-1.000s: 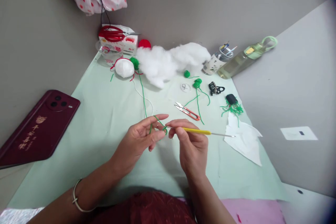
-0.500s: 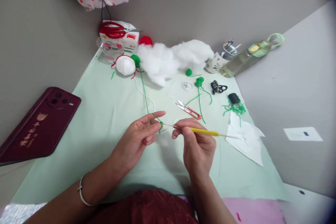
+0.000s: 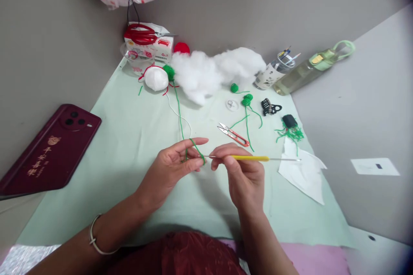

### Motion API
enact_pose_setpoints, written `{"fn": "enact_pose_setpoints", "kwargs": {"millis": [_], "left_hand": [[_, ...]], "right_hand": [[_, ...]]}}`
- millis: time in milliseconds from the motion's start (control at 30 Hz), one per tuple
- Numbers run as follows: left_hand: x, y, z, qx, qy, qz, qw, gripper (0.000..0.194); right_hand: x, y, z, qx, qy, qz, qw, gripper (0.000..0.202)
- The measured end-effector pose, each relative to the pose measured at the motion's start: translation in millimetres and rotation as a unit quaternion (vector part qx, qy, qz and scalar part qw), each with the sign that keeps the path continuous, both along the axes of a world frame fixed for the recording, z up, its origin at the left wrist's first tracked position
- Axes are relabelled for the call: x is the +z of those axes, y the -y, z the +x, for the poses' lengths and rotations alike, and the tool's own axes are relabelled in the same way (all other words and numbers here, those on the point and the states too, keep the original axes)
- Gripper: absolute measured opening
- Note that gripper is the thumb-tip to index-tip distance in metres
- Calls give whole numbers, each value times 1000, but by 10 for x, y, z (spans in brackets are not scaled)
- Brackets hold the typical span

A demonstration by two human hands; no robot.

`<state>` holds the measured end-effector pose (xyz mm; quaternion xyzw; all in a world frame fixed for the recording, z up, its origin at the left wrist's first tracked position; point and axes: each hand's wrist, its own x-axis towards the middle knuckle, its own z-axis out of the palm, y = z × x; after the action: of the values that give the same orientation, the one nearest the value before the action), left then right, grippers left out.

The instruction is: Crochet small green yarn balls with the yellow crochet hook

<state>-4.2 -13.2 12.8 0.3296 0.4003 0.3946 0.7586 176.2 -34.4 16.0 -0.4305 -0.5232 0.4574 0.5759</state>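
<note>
Head view: nearer you than the snips (image 3: 239, 137) and left of them, your left hand (image 3: 168, 166) pinches green yarn (image 3: 197, 148). Also on your side of the snips, your right hand (image 3: 244, 177) is clamped on a yellow-handled hook (image 3: 254, 158), its working tip hard to make out. Beyond the snips, leftward, white stuffing (image 3: 198, 75) partly hides a red ball (image 3: 181, 47).

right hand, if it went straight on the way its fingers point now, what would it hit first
The right hand would probably meet the green yarn held in the left hand first, though depth is unclear.
</note>
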Motion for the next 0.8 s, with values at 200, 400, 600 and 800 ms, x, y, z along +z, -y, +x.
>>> {"fn": "enact_pose_setpoints", "kwargs": {"millis": [200,400,600,800], "left_hand": [[-10,31,16,-11,-2,2,1000,36],[-88,29,-66,-20,-29,-50,998,46],[-56,7,-61,-2,-34,-29,999,37],[18,-2,-112,-9,-17,-3,1000,25]], "right_hand": [[46,-8,-67,5,73,17,997,16],[61,29,-108,25,52,-12,998,15],[-45,-3,-71,25,-87,-43,995,15],[26,18,-6,32,-8,10,999,20]]}}
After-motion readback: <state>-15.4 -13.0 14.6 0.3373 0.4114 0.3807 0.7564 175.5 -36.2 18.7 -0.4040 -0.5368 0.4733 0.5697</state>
